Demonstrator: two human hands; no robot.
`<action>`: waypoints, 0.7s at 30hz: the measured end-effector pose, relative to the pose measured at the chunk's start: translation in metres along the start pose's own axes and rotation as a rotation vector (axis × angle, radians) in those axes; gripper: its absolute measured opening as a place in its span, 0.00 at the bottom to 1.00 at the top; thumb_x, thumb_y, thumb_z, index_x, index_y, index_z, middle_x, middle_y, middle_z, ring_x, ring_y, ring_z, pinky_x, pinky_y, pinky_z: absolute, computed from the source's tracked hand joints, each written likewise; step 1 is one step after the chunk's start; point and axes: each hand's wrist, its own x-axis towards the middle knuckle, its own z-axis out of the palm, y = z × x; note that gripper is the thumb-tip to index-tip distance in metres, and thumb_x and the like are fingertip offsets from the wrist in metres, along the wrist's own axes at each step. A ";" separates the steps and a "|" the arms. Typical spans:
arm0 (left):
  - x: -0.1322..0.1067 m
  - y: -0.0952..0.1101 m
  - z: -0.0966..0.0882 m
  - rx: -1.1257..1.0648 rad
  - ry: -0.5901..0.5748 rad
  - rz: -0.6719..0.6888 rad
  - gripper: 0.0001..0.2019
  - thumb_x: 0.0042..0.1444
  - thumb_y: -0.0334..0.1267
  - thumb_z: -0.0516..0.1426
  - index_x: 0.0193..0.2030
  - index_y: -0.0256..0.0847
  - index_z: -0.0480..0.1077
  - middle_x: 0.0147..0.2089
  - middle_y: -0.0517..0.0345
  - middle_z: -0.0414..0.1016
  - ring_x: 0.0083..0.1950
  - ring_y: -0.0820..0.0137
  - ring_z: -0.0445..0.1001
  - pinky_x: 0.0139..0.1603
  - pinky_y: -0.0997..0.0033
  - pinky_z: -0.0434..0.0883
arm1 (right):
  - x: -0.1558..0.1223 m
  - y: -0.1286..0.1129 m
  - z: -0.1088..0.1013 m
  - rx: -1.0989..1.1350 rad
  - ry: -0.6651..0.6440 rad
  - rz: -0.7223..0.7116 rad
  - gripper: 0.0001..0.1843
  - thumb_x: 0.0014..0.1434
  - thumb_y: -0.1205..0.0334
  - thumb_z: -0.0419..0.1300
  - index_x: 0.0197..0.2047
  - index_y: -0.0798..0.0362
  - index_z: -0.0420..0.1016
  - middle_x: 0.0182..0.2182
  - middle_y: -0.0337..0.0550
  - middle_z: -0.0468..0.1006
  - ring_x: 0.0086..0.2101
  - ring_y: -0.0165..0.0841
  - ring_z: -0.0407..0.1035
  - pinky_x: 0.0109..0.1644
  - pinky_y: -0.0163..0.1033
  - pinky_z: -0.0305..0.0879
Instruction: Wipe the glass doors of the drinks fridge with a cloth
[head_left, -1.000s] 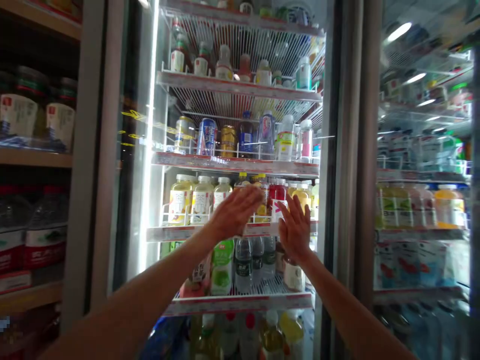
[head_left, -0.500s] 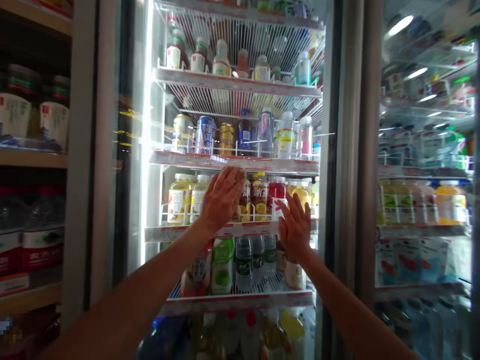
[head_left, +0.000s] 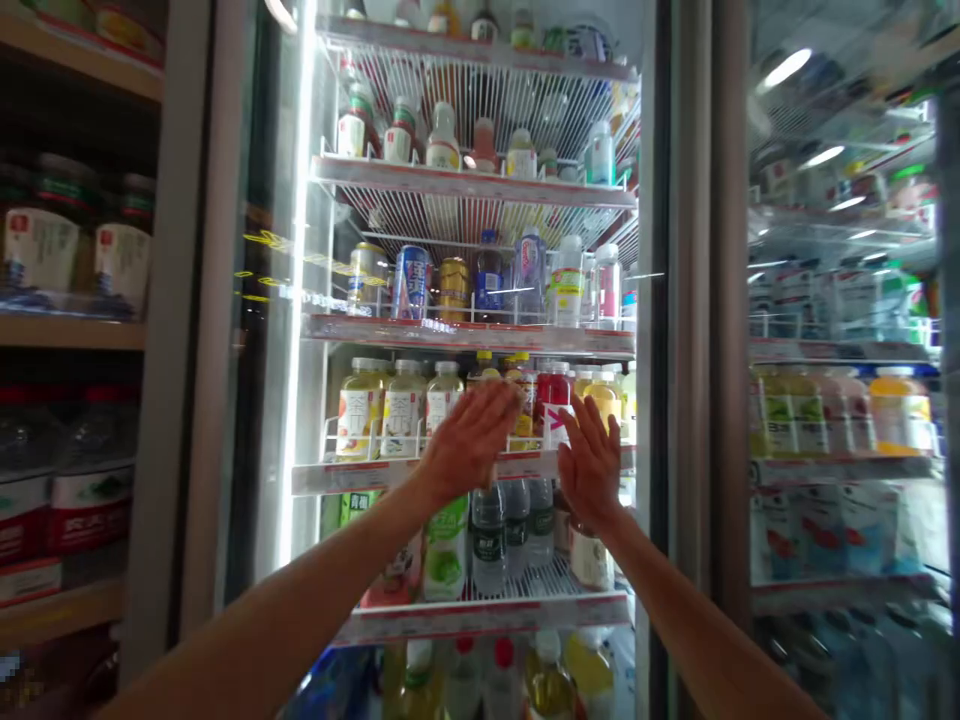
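The left hand (head_left: 471, 440) and right hand (head_left: 591, 462) are spread open and empty, fingers up, just before the upright bottles (head_left: 403, 405) on a fridge shelf (head_left: 337, 477) (the red drink bottle (head_left: 553, 385) sits nearest the right hand).

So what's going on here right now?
A person stands at a lit glass-door drinks cooler, both bare hands raised, fingers spread, holding nothing. The left hand is in front of a row of bottled teas. The right hand is beside a red drink bottle. Both are just above a shelf edge. Whether they touch the glass cannot be told. A second cooler door stands to the right.
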 end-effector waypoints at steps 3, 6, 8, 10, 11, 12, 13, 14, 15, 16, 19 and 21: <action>-0.010 -0.001 -0.003 -0.039 -0.086 0.226 0.21 0.60 0.34 0.49 0.61 0.41 0.60 0.66 0.58 0.59 0.70 0.66 0.48 0.68 0.61 0.50 | 0.000 0.001 0.000 0.008 0.000 -0.002 0.30 0.62 0.67 0.47 0.66 0.48 0.50 0.63 0.46 0.59 0.64 0.38 0.48 0.66 0.54 0.44; -0.011 -0.032 -0.007 0.009 -0.015 -0.050 0.23 0.61 0.33 0.48 0.63 0.41 0.57 0.66 0.53 0.57 0.70 0.64 0.47 0.68 0.57 0.50 | 0.000 0.001 0.000 0.008 0.001 0.002 0.30 0.62 0.67 0.47 0.66 0.48 0.50 0.63 0.45 0.60 0.64 0.38 0.48 0.66 0.54 0.43; -0.009 -0.052 -0.009 0.038 0.086 -0.288 0.23 0.61 0.34 0.47 0.64 0.41 0.56 0.67 0.49 0.55 0.70 0.61 0.48 0.67 0.54 0.53 | 0.000 0.001 0.000 0.003 -0.005 0.006 0.30 0.61 0.67 0.47 0.66 0.48 0.51 0.62 0.46 0.61 0.64 0.38 0.48 0.66 0.53 0.43; -0.010 -0.054 -0.011 0.043 0.130 -0.374 0.24 0.61 0.34 0.47 0.65 0.41 0.55 0.67 0.47 0.54 0.70 0.60 0.48 0.66 0.52 0.54 | 0.000 0.001 0.000 -0.003 -0.008 0.013 0.30 0.61 0.67 0.48 0.66 0.48 0.51 0.62 0.45 0.61 0.64 0.38 0.48 0.66 0.53 0.43; -0.012 -0.048 -0.011 0.034 0.112 -0.336 0.24 0.61 0.33 0.47 0.65 0.41 0.54 0.67 0.47 0.55 0.70 0.60 0.47 0.66 0.53 0.55 | 0.000 0.000 0.001 -0.004 -0.011 0.015 0.30 0.61 0.67 0.48 0.66 0.47 0.51 0.63 0.45 0.61 0.64 0.38 0.48 0.66 0.53 0.43; -0.015 -0.038 -0.012 0.019 0.073 -0.242 0.24 0.60 0.33 0.48 0.64 0.41 0.55 0.67 0.48 0.56 0.70 0.61 0.47 0.66 0.54 0.55 | 0.000 0.000 0.001 -0.005 -0.012 0.017 0.30 0.61 0.67 0.47 0.66 0.47 0.50 0.63 0.44 0.60 0.64 0.37 0.48 0.66 0.53 0.43; -0.020 -0.027 -0.012 0.000 0.022 -0.114 0.24 0.60 0.32 0.48 0.64 0.40 0.55 0.66 0.50 0.57 0.70 0.62 0.47 0.66 0.56 0.55 | -0.001 0.000 0.001 -0.004 -0.012 0.018 0.30 0.61 0.67 0.47 0.66 0.47 0.50 0.63 0.44 0.60 0.64 0.37 0.48 0.66 0.53 0.43; -0.024 -0.018 -0.013 -0.019 -0.029 0.013 0.24 0.60 0.32 0.48 0.63 0.41 0.56 0.66 0.52 0.58 0.70 0.64 0.47 0.67 0.58 0.54 | -0.001 0.000 0.001 -0.002 -0.009 0.018 0.30 0.61 0.67 0.47 0.66 0.47 0.50 0.63 0.44 0.60 0.64 0.37 0.48 0.66 0.53 0.43; -0.028 -0.011 -0.013 -0.032 -0.070 0.111 0.23 0.60 0.32 0.49 0.63 0.41 0.57 0.66 0.54 0.59 0.70 0.65 0.47 0.67 0.59 0.53 | -0.001 0.000 0.001 0.000 -0.005 0.015 0.30 0.61 0.67 0.47 0.66 0.47 0.50 0.63 0.44 0.60 0.64 0.37 0.48 0.66 0.52 0.43; -0.032 -0.010 -0.014 -0.038 -0.093 0.158 0.23 0.60 0.32 0.49 0.63 0.42 0.58 0.65 0.55 0.59 0.70 0.66 0.47 0.68 0.60 0.52 | -0.001 0.001 0.001 0.001 -0.002 0.013 0.30 0.61 0.67 0.47 0.66 0.47 0.50 0.63 0.44 0.60 0.64 0.37 0.48 0.66 0.52 0.43; -0.036 -0.033 -0.018 0.005 -0.031 -0.061 0.24 0.60 0.32 0.48 0.64 0.43 0.56 0.66 0.53 0.57 0.70 0.64 0.47 0.68 0.57 0.51 | 0.000 0.001 0.000 0.002 -0.008 0.008 0.29 0.61 0.67 0.47 0.66 0.47 0.51 0.63 0.45 0.60 0.64 0.37 0.48 0.66 0.53 0.43; -0.034 -0.053 -0.019 0.055 0.078 -0.310 0.25 0.60 0.33 0.48 0.65 0.42 0.55 0.67 0.49 0.56 0.70 0.61 0.48 0.67 0.54 0.52 | 0.000 0.000 0.000 0.003 -0.016 0.008 0.29 0.61 0.68 0.47 0.66 0.47 0.51 0.63 0.45 0.60 0.64 0.37 0.47 0.66 0.53 0.43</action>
